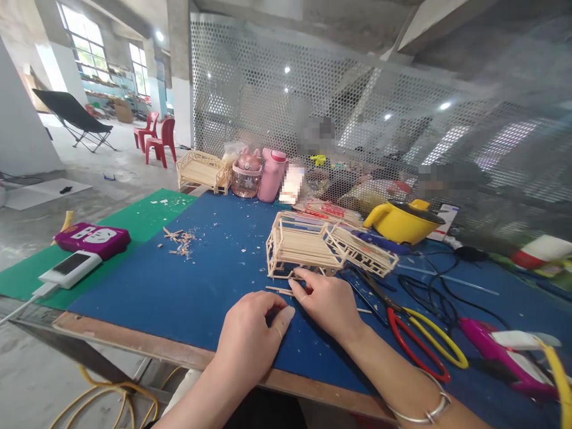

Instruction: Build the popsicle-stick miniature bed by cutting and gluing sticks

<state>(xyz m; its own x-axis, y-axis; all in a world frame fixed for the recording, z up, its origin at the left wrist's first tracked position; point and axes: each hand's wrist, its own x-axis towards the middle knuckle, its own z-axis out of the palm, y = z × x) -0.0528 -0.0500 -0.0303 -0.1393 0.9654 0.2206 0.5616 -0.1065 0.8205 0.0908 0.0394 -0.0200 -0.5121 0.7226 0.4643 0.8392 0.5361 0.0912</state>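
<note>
My right hand point(325, 300) reaches in at the front of a small bed-like frame point(306, 245) built from thin wooden sticks. Its index finger and thumb are a little apart, touching or close to a few loose sticks point(277, 289) on the blue mat. Just left and nearer to me, my left hand point(252, 326) hangs low with curled fingers and the thumb against the index finger; anything inside is hidden. A second stick-built lattice piece point(365, 249) leans against the frame's right side. Red-and-yellow-handled scissors point(417, 342) lie right of my right forearm.
Stick scraps point(179, 240) litter the blue mat point(179, 292). At left are a purple pack point(93, 238) and a white cabled device point(71, 269). Behind stand another stick frame point(203, 170), a pink bottle point(271, 176) and a yellow pot point(404, 223). A magenta glue gun point(504, 354) lies right.
</note>
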